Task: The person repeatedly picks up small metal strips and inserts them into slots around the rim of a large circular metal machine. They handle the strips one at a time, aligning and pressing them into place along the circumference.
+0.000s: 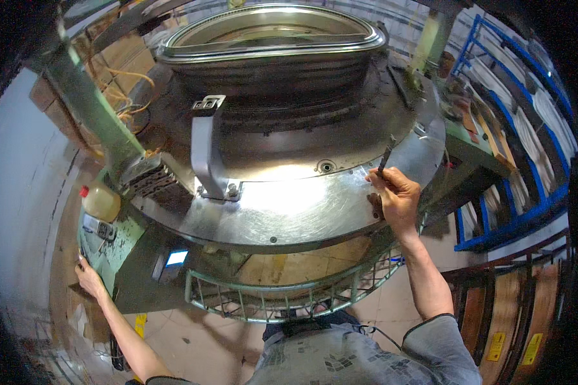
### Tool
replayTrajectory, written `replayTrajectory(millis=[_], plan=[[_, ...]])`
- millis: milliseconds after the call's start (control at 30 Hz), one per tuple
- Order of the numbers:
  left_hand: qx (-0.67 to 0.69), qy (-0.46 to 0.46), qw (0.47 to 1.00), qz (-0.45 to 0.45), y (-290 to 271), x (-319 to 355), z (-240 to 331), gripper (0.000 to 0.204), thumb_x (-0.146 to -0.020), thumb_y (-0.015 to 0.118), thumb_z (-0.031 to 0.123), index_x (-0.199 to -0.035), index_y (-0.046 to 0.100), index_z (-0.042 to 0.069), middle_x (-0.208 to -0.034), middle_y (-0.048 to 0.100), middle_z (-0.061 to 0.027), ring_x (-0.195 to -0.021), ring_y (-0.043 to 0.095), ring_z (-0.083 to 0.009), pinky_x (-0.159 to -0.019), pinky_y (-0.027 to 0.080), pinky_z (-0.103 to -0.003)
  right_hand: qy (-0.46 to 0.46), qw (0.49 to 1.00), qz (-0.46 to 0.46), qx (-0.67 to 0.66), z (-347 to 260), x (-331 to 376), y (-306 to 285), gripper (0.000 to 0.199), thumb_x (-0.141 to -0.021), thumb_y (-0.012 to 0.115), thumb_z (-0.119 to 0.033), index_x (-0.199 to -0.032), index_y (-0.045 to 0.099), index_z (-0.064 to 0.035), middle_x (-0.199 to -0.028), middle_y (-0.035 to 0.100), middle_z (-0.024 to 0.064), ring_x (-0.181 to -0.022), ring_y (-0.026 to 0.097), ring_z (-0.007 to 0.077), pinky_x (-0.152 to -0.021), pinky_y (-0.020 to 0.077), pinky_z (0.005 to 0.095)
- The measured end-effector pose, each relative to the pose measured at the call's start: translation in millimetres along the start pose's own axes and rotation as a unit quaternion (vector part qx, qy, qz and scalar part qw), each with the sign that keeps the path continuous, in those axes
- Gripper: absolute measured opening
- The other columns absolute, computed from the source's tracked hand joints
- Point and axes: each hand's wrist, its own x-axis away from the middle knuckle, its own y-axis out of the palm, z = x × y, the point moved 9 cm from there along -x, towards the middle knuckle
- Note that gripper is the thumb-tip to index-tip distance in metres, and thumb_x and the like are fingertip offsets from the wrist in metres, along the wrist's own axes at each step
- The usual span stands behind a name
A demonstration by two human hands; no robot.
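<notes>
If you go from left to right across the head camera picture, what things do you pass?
Left hand → yellowish bottle with red cap → small lit screen → grey upright bracket → right hand holding a thin tool → blue rack.

Your right hand wraps the lower part of the thin dark tool, so you can't see its handle. Your left hand's fingers are half hidden against the green machine panel. The small blue screen is too small to read.
</notes>
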Motion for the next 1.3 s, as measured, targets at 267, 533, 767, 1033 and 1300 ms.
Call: replayTrajectory(millis=[267,533,767,1033,1300], plan=[[-0.014,0.002,1.000,-0.019,8.4,-3.5,-2.2,0.066,-0.102,0.044,0.053,-0.134,0.054,-0.005,-0.123,0.063,-0.0313,-0.114,0.057,-0.0490,-0.093,0.043,-0.053,-0.008,0.998,0.006,0.060,-2.5,-0.5,-2.3,0.014,-0.087,0.077,-0.011,-0.097,0.077,-0.0018,-0.077,0.069,0.0065,-0.064,0.058,0.0104,-0.058,0.0433,0.0264],[-0.014,-0.005,0.999,-0.044,18.2,-12.9,-20.1,0.076,-0.100,0.042,0.061,-0.139,0.048,-0.003,-0.128,0.060,-0.0312,-0.116,0.056,-0.0484,-0.095,0.042,-0.053,-0.028,0.998,0.024,0.056,-2.5,-0.9,-1.4,0.014,-0.086,0.078,-0.011,-0.096,0.077,-0.0023,-0.073,0.067,0.0071,-0.062,0.059,0.0127,-0.056,0.0436,0.0294],[-0.004,0.107,0.994,-0.032,12.2,-12.7,-1.0,0.071,-0.100,0.048,0.055,-0.132,0.055,-0.008,-0.124,0.060,-0.0355,-0.116,0.056,-0.0503,-0.097,0.043,-0.052,-0.103,0.987,0.014,0.121,-28.7,-5.3,4.3,0.010,-0.085,0.076,-0.004,-0.094,0.075,0.0004,-0.073,0.065,0.0063,-0.062,0.057,0.0116,-0.055,0.0416,0.0283],[0.340,0.208,0.906,-0.144,-114.6,223.6,217.4,0.025,-0.093,0.063,0.001,-0.117,0.069,0.005,-0.118,0.071,-0.0086,-0.105,0.067,-0.0203,-0.090,0.054,-0.034,0.051,0.941,-0.303,-0.139,-59.0,97.6,52.7,0.006,-0.084,0.073,0.002,-0.090,0.075,0.0020,-0.082,0.073,0.0075,-0.076,0.069,0.0131,-0.065,0.0540,0.0266],[0.523,-0.188,0.469,-0.686,-85.8,499.1,338.8,0.023,-0.091,0.065,-0.009,-0.113,0.060,-0.007,-0.111,0.070,-0.0242,-0.101,0.071,-0.0312,-0.092,0.059,-0.039,0.340,0.856,-0.361,-0.144,-12.0,233.6,89.4,0.014,-0.086,0.073,-0.011,-0.091,0.073,0.0019,-0.068,0.068,0.0034,-0.065,0.055,0.0034,-0.056,0.0463,0.0271]])
